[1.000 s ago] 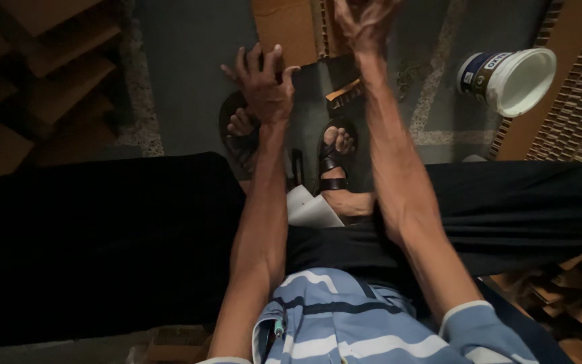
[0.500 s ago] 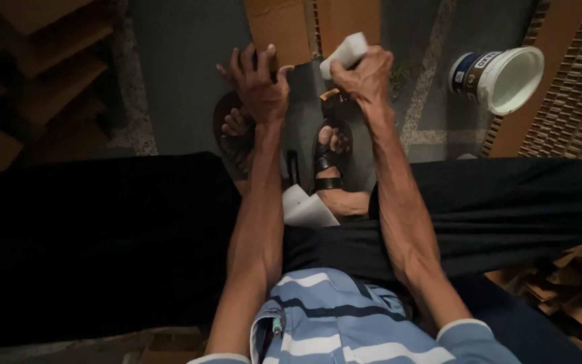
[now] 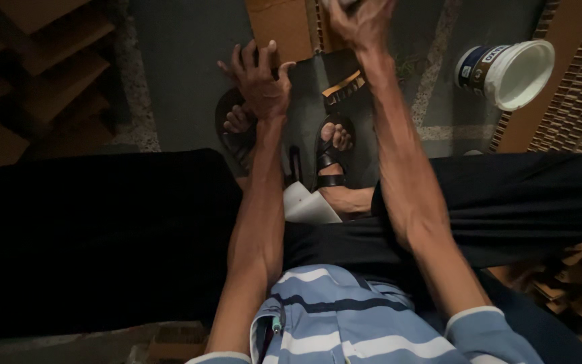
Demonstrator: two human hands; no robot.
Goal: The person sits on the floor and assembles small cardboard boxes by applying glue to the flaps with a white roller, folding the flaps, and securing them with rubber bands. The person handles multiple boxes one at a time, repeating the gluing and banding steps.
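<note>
Nearby: white bucket (image 3: 516, 71) on side right of hands; sandals (image 3: 328, 152) beneath.

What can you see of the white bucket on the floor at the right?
The white bucket looks like plastic, with a dark blue printed label on its side. It lies tipped on its side on the grey floor, open mouth facing right and toward the camera, inside white. It sits by brown corrugated cardboard stacks. Neither hand touches it.

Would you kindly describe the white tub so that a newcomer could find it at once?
Look to the floor at the upper right, beside the brown honeycomb cardboard. The tub lies tipped on its side there, its open mouth showing. It is the only white, round container in view, with a dark label band.
</note>
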